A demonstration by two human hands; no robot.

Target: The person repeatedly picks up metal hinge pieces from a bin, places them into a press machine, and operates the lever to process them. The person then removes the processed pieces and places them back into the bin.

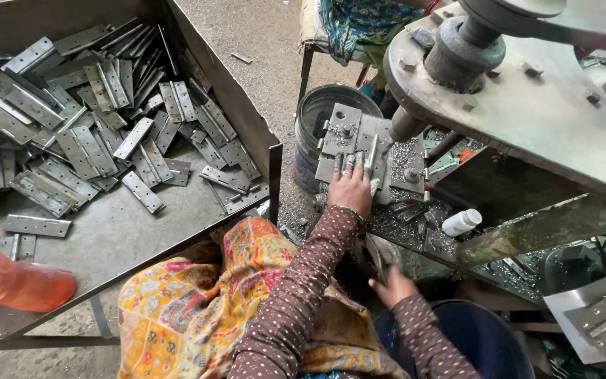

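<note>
The left hand (351, 187) lies flat on the grey metal fixture plate (359, 144) beneath the drill spindle (407, 125), fingers extended and pressing down on a narrow metal hinge strip (372, 151) that lies on the plate just left of the spindle tip. The right hand (392, 286) sits well below the plate, near the rim of a dark blue bin (482, 335); its fingers are curled, and whether they grip anything cannot be determined. Metal swarf (402, 153) covers the plate on the spindle side. A small white bottle (461, 222) lies to the right of the plate. A round metal bucket (317, 119) stands just left of the plate. Further left, a large steel tray (113, 231) holds a pile of flat hinges (92, 119)
</note>
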